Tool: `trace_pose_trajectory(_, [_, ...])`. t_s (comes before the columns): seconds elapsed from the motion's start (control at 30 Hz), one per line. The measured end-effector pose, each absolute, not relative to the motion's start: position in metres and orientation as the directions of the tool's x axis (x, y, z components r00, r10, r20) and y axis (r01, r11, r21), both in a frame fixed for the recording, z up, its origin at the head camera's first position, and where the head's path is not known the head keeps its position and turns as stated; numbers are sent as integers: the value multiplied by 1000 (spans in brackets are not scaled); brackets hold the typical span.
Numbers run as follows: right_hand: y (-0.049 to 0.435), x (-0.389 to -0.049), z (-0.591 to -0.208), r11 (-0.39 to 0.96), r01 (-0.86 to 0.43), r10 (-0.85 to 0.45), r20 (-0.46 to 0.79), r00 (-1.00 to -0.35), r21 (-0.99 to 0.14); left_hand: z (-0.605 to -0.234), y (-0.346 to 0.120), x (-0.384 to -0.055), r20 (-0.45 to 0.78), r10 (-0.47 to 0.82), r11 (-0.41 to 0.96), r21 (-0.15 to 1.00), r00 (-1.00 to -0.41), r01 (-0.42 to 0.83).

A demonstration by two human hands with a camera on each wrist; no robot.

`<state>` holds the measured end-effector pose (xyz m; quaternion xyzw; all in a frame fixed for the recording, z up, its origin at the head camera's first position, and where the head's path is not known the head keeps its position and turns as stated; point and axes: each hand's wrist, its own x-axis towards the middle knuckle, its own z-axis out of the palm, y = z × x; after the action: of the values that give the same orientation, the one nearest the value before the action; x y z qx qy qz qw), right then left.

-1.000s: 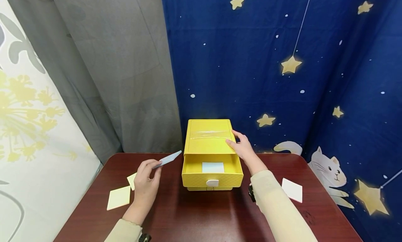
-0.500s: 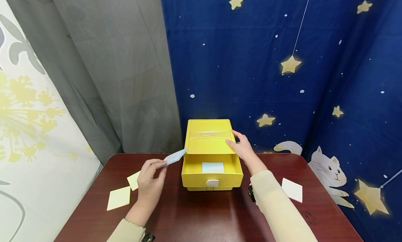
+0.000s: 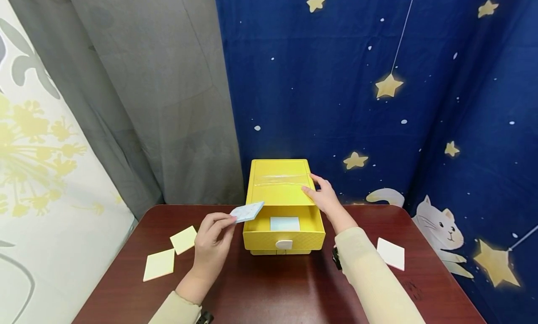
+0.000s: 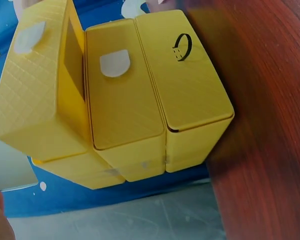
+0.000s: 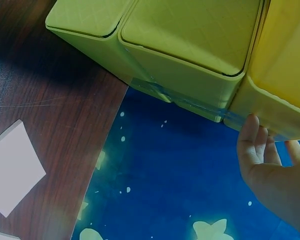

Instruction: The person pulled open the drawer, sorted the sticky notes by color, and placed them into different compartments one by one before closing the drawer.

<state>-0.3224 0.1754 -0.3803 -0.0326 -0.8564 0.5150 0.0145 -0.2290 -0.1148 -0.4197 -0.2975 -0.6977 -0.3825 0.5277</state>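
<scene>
My left hand (image 3: 212, 244) pinches a light blue sticky note pad (image 3: 248, 212) by its near edge, thumb against fingers. The pad (image 4: 10, 162) tilts over the left side of the pulled-out top drawer (image 3: 258, 241) of a yellow drawer unit (image 3: 279, 169). Inside that drawer lies another light blue sticky note pad (image 3: 285, 224). My right hand (image 3: 325, 200) rests on the unit's right top edge, thumb on top. In the right wrist view, the fingertips (image 5: 251, 122) touch the unit's side and the rest of the hand is partly cut off.
Two pale yellow sticky note pads (image 3: 159, 264) lie on the dark red table (image 3: 286, 291) at left. A white pad (image 3: 392, 255) lies at right. The two lower drawers (image 4: 125, 100) are closed. Curtains (image 3: 294, 81) hang behind the table.
My left hand has moved right with the light blue pad, from beside the unit to over the open drawer's left side. The right hand stays in place.
</scene>
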Motion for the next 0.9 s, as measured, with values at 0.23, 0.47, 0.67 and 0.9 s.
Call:
trace_pose_trajectory(0.23, [175,-324,-381,454,52,76,-19,-997,-890,-419,-104,-228,968,75,493,172,-238,853])
trace_pose_trajectory(0.47, [174,-319,-377,462,31,85,10,-996,-886,-421,-99,-227,960,136,484,152,-245,862])
trace_pose_trajectory(0.67, [175,-322,-380,451,39,79,-4,-997,-892,-422,-97,-226,959,153,472,140,-237,870])
trace_pose_trajectory(0.9, [176,-322,-380,450,47,74,-16,-997,-892,-420,-96,-227,962,177,448,109,-207,888])
